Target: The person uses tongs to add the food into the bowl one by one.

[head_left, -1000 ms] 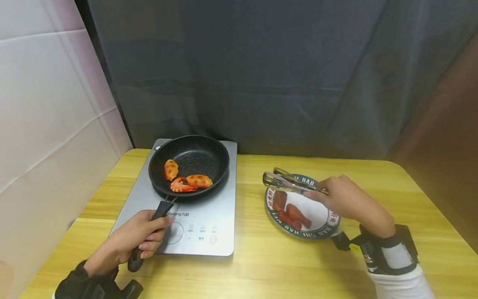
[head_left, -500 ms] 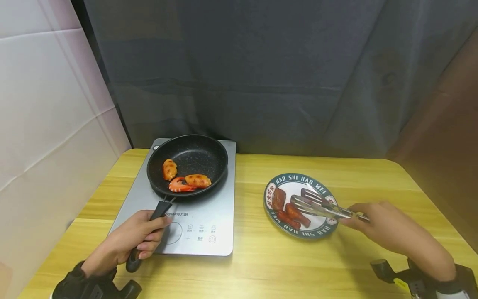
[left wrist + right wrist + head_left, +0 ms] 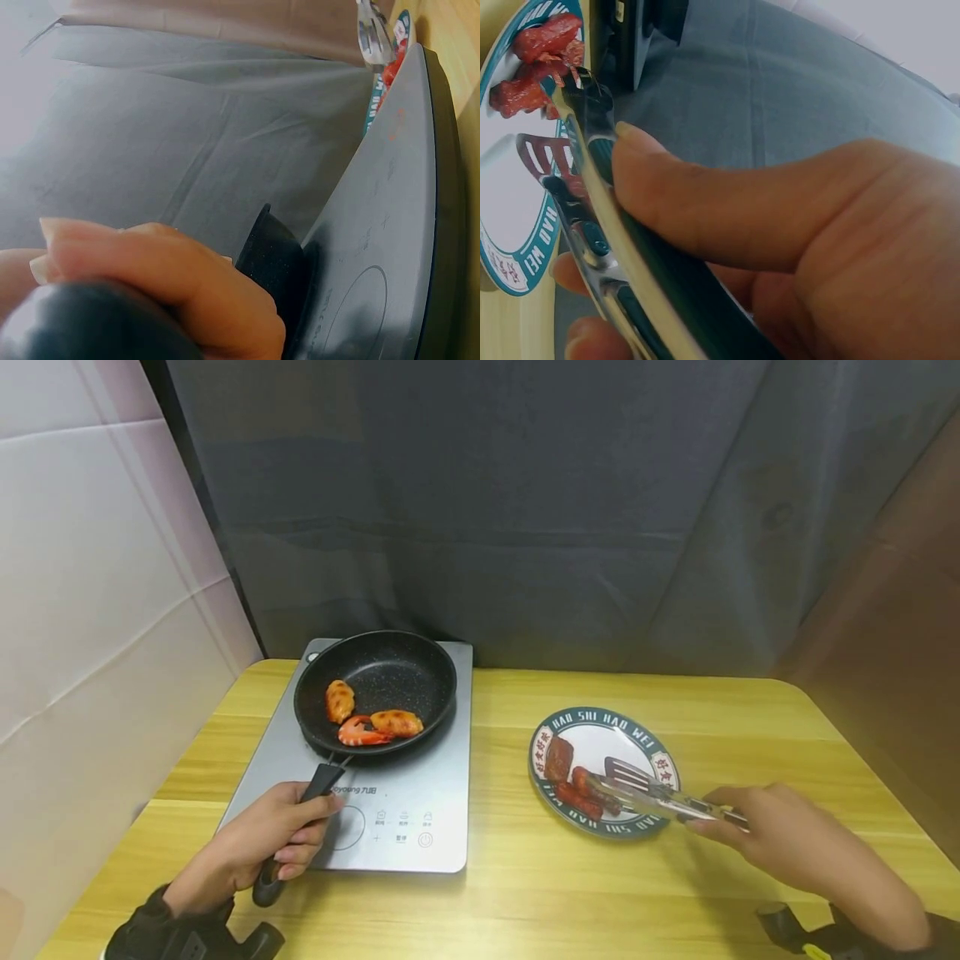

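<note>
My left hand point(image 3: 273, 835) grips the black handle point(image 3: 322, 781) of a frying pan point(image 3: 401, 681). In the pan lie two browned chicken wing pieces point(image 3: 340, 700) and a shrimp point(image 3: 363, 732). My right hand point(image 3: 795, 843) holds metal tongs point(image 3: 693, 807) between thumb and fingers, their arms apart. Below their slotted ends is a round plate point(image 3: 596, 735) with a green lettered rim. One tong end overlaps a reddish drumstick point(image 3: 580, 777); the other end is over the plate's white middle. Another red piece point(image 3: 577, 800) and a brown piece point(image 3: 558, 760) lie at the plate's left side.
The pan sits on a silver induction cooktop point(image 3: 442, 777) at the left of the wooden table point(image 3: 517, 877). Grey cloth point(image 3: 487, 527) hangs behind the table. A white panel point(image 3: 112, 568) stands on the left and a brown one point(image 3: 900, 602) on the right.
The right hand has moved right and toward me, bringing the tongs from above the plate's left edge down over the food. One tong end now covers part of the drumstick. The left hand stays put.
</note>
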Demonstrator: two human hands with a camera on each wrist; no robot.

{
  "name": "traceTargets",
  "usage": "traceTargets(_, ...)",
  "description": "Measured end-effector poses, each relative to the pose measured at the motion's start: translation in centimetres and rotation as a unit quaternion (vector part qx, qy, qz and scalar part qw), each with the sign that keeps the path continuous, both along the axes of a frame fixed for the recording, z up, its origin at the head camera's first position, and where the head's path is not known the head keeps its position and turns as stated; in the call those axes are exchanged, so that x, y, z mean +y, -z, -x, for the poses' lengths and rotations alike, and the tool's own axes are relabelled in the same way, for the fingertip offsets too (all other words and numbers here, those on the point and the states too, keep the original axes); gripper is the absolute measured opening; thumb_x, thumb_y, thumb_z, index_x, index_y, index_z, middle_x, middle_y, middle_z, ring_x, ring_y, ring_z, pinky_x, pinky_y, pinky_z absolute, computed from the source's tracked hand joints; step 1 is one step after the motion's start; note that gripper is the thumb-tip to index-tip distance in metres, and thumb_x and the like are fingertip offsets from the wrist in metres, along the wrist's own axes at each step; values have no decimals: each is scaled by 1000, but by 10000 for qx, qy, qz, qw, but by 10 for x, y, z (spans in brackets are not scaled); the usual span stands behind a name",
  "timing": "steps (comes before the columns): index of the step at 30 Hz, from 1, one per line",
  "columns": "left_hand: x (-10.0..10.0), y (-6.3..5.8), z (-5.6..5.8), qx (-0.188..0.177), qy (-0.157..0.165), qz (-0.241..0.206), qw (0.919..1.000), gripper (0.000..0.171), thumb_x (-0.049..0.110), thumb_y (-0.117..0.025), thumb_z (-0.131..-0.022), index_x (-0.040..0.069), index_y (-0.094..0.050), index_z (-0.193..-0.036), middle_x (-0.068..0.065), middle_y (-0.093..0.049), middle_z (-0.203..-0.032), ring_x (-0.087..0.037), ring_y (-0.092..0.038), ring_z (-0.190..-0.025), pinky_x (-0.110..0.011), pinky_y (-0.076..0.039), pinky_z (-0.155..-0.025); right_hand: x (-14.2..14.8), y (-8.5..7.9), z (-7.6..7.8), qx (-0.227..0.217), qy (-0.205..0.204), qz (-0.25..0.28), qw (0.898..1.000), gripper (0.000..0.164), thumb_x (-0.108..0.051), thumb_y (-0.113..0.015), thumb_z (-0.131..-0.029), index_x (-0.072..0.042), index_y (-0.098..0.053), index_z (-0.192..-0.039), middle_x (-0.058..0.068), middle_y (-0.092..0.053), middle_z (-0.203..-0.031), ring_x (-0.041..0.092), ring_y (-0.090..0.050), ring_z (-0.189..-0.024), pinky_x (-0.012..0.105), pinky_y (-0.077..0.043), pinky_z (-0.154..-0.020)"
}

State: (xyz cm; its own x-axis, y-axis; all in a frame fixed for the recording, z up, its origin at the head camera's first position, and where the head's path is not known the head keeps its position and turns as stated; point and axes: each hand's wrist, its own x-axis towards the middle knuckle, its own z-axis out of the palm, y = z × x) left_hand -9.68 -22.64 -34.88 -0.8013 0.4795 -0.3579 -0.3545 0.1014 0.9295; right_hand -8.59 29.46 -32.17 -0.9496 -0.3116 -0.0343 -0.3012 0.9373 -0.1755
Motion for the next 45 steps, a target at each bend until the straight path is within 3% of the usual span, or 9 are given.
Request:
traceTargets(4, 0, 1, 0, 23, 33, 12, 10000, 33, 20, -49, -100, 10, -37, -70, 7, -32, -54, -4, -34, -38, -18, -34, -36, -2, 3, 1, 65, -7, 19, 10000, 42, -44, -68, -86, -5, -68, -102, -8, -59, -73, 8, -46, -59, 35, -46, -56)
traceTargets(15, 0, 1, 0, 17, -8, 16, 10000, 31, 21, -51, -99, 9, -37, -74, 7, -32, -54, -4, -33, -38, -18, -33, -36, -12, 8, 2, 279, -128, -93, 9995, 31, -40, -71, -84, -10, -67, -94, -10, -53, -67, 9, -43, -57, 33, -44, -53)
traceTargets(33, -1, 1, 0, 17, -6, 29, 10000, 31, 20, -50, -99, 9, -38, -72, 7, -32, -54, -4, -34, -39, -18, -34, -36, -13, 13, 6, 661, -371, 29, 9971, 22, -34, -74, -82, -22, -59, -73, -14, -34, -54, 2, -32, -49, 22, -29, -45)
traceTargets(45, -1, 2, 0, -9, 10, -14, 10000, 32, 20, -50, -100, 9, -38, -72, 7, -32, -54, -4, -33, -39, -18, -33, -36, -4, 13, 6, 1013, -535, 99, 9934, 22, -30, -75, -82, -25, -58, -69, -17, -29, -54, -1, -26, -47, 20, -26, -43)
